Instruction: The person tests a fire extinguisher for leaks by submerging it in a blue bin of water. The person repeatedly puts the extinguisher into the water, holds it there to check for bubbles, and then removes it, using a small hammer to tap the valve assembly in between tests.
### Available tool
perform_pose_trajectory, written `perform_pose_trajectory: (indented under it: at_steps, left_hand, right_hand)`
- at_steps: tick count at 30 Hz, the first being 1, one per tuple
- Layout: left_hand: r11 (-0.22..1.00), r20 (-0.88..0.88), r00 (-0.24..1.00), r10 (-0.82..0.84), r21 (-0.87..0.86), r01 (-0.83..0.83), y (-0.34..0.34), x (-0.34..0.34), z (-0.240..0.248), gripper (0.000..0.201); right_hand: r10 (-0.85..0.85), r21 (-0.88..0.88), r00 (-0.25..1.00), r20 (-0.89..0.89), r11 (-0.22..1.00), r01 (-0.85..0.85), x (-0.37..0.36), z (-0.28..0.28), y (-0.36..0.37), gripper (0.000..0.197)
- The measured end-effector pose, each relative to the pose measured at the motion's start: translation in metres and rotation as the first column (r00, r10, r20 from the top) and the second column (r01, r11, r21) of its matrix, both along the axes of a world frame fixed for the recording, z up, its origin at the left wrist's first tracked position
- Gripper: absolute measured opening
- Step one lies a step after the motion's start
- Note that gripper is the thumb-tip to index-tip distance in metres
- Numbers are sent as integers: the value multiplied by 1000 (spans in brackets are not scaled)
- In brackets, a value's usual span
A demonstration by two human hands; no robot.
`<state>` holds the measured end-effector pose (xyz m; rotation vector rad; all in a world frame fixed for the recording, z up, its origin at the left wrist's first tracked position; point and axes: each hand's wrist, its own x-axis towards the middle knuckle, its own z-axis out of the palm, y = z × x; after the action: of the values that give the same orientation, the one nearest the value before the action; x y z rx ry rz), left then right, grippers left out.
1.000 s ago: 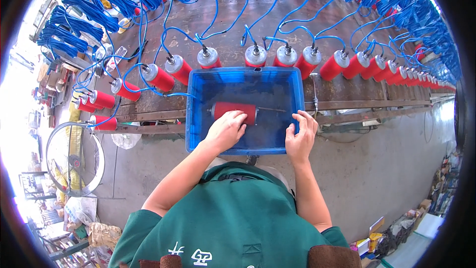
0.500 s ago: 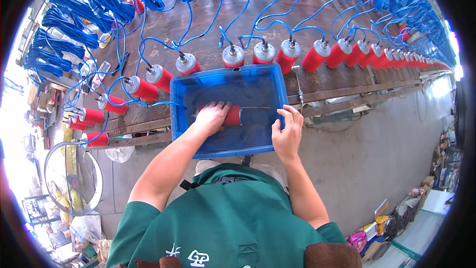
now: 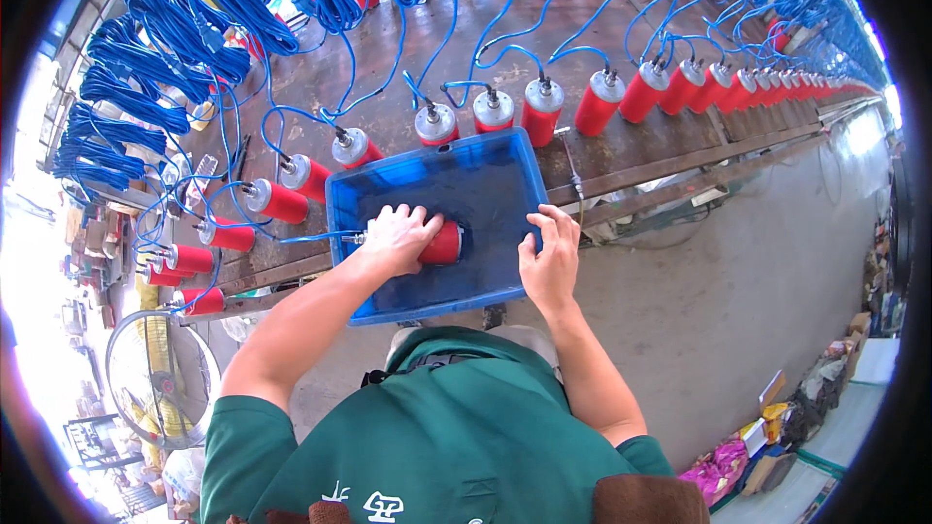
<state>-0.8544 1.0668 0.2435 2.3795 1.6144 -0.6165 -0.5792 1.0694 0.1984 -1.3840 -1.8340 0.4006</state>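
My left hand [image 3: 396, 238] is closed over a red cylinder [image 3: 443, 244] inside a blue plastic tub [image 3: 437, 311]. Its metal cable fitting [image 3: 355, 237] shows left of my hand, with a blue cable [image 3: 309, 236] running out over the tub's left rim. The hand covers the middle of the cylinder; its red right end shows. Dark liquid appears to lie in the tub. At the right rim, the curled fingers of my right hand [image 3: 551, 257] grip the tub's edge, with the thumb toward the inside.
A curved row of similar red cylinders [image 3: 598, 103] with metal caps stands along the brown workbench [image 3: 388, 58]. Coiled blue cables [image 3: 233, 0] lie behind them. A large fan [image 3: 160, 378] stands at lower left. Bags and scraps [image 3: 718, 471] line the floor at lower right.
My left hand and the cylinder have shifted toward the tub's left side, baring the cable fitting. A thin pale line right of the cylinder has gone. My right hand stays at the rim.
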Motion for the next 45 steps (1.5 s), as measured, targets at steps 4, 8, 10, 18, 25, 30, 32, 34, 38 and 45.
perform_pose_trajectory:
  at_steps: [4,8,10,18,25,30,32,34,38,45]
  left_hand:
    - [998,-119,991,-59,-11,58,-4,-1,45,104]
    - [994,-165,982,-92,42,100,-16,-14,70,105]
    - [991,-176,979,-103,65,116,-23,-25,76,105]
    - [956,-44,993,-113,268,120,-67,-80,78,104]
    - [934,162,987,-10,353,-49,-96,-125,64,105]
    - [948,242,970,8,306,-84,-103,-143,52,104]
    - [953,273,961,41,278,-120,-105,-147,50,103]
    - [955,318,945,72,253,-157,-108,-150,45,103]
    - [942,323,942,90,278,-186,-111,-153,42,104]
    - [941,368,927,72,283,-185,-109,-154,43,104]
  right_hand:
    - [7,37,1000,1,999,-8,0,3,-1,32]
    - [80,189,995,65,978,-91,-4,16,-1,32]
    - [129,143,990,59,980,-136,-17,29,2,30]
    - [568,-724,782,-258,422,-545,-62,26,57,45]
    - [591,-575,653,-473,354,-737,-105,29,46,24]
    - [841,-229,539,-55,514,-826,-117,46,37,38]
    - [809,-150,544,223,580,-801,-115,41,30,43]
    - [669,-13,527,525,625,-781,-118,44,22,60]
    - [599,-524,710,-371,496,-693,-121,59,16,81]
    - [751,-458,658,-55,567,-685,-129,65,33,49]
